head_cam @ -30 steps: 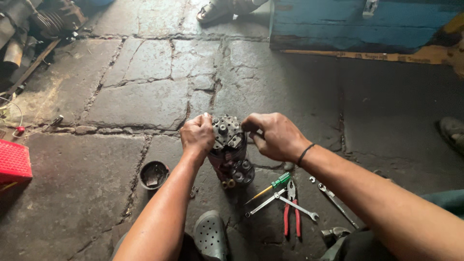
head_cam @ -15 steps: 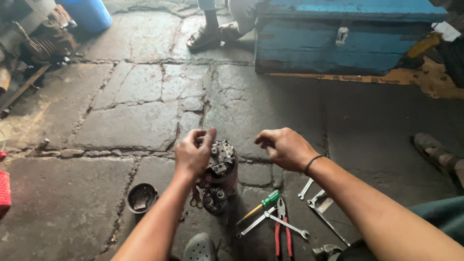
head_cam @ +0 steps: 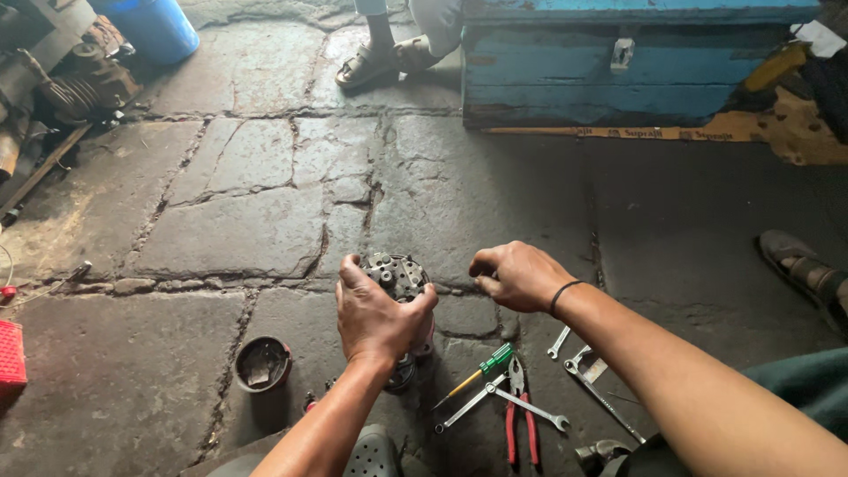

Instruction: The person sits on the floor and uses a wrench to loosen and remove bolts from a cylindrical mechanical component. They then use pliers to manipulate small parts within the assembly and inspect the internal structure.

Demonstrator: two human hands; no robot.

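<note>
A greasy grey metal engine part [head_cam: 397, 276] with bolts on its top face stands upright on the stone floor. My left hand [head_cam: 375, 318] wraps around its side from the near side and holds it. My right hand [head_cam: 517, 276] hovers just right of the part, apart from it, with fingers curled in; nothing shows in it. A black band circles my right wrist.
Hand tools lie on the floor at lower right: a green-handled screwdriver [head_cam: 481, 371], red-handled pliers [head_cam: 515, 415], spanners [head_cam: 579, 362]. A small black round cap [head_cam: 261, 364] sits left. A blue wooden box [head_cam: 636, 62], another person's sandalled feet [head_cam: 389, 57], a blue barrel [head_cam: 155, 26] and engine parts [head_cam: 79, 84] lie beyond.
My right hand has let go of the part and drawn off to the right. My left hand has shifted from the part's left side to its front. The view tilted up.
</note>
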